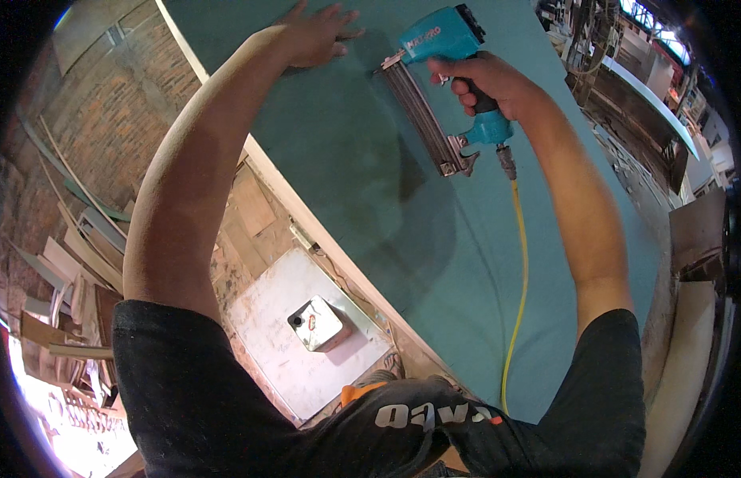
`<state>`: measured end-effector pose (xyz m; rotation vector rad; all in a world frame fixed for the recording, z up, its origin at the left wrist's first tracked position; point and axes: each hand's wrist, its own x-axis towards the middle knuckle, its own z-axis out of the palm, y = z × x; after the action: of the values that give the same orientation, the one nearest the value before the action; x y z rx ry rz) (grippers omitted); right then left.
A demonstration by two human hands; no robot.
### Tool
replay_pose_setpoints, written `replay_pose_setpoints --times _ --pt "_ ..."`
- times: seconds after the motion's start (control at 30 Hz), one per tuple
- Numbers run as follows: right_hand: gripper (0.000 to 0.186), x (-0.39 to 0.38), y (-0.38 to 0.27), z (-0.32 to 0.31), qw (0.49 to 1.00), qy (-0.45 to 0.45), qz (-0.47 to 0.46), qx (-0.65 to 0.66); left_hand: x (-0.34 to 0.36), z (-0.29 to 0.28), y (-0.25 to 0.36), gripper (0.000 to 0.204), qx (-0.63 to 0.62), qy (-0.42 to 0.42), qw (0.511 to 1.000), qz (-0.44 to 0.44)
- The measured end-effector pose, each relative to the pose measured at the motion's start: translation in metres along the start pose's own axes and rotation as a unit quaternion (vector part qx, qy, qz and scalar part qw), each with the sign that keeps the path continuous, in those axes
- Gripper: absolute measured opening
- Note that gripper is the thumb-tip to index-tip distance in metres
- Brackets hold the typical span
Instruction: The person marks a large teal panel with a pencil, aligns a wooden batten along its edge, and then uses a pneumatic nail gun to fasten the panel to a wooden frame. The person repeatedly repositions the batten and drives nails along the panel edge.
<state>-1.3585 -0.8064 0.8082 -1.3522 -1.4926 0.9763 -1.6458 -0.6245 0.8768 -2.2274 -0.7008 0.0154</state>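
My right hand [491, 84] is wrapped round the black grip of a teal pneumatic nail gun [442, 36], one finger by its trigger. The gun's long dark magazine [418, 115] slants down over a large green panel [458, 247], its nose toward the left. A yellow air hose [520, 263] runs from the fitting under the grip down toward my body. To the left of the gun, my left hand [314, 36] lies on the far part of the panel with its fingers spread, holding nothing. Along the panel's left side shows a pale wooden edge [294, 203].
Below the panel's left edge, a square metal can [316, 325] stands on a white board [267, 350] on the floor. Wood offcuts [75, 263] lean at the left. A brick surface [123, 88] shows beyond them. Boards and clutter [633, 103] line the right side.
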Motion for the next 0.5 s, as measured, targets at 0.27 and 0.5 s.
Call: replay_pose_setpoints --times 0.27,0.5 --pt "0.045 -0.008 -0.001 -0.001 0.999 0.021 0.029 -0.021 0.005 -0.031 0.009 0.057 -0.086 -0.078 0.993 0.012" --pt "0.047 -0.024 0.001 0.007 0.997 0.043 0.067 -0.005 0.008 -0.043 0.018 0.057 -0.077 -0.095 0.992 0.015"
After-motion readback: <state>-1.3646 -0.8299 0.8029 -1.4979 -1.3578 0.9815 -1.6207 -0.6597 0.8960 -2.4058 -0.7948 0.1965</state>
